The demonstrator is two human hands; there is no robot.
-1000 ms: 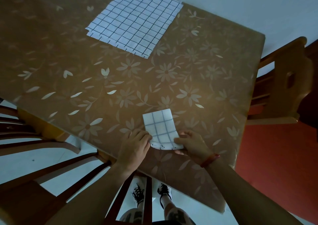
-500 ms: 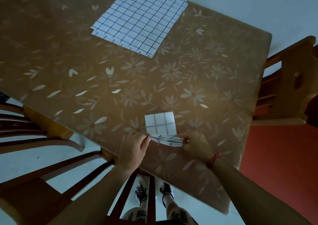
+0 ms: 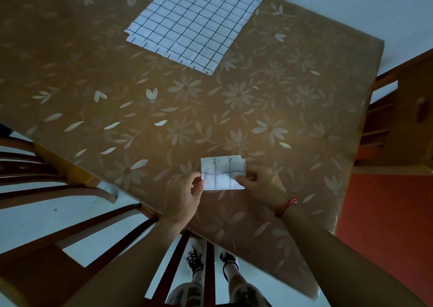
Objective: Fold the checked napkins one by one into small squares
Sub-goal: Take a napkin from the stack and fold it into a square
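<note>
Moved: your near napkin (image 3: 222,173) got folded over, now a short stack.
Grip: your left hand (image 3: 184,195) and right hand (image 3: 260,186) pinch its side edges.
Far bench (image 3: 293,91): pile (image 3: 194,23) flat.

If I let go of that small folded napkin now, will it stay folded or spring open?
The folded napkin probably relaxes a little: its top layer looks bowed between the left hand and right hand. It seems thin, light cloth, so likely floppy if lifted by one corner. On the glossy tablecloth it may slide easily.
</note>
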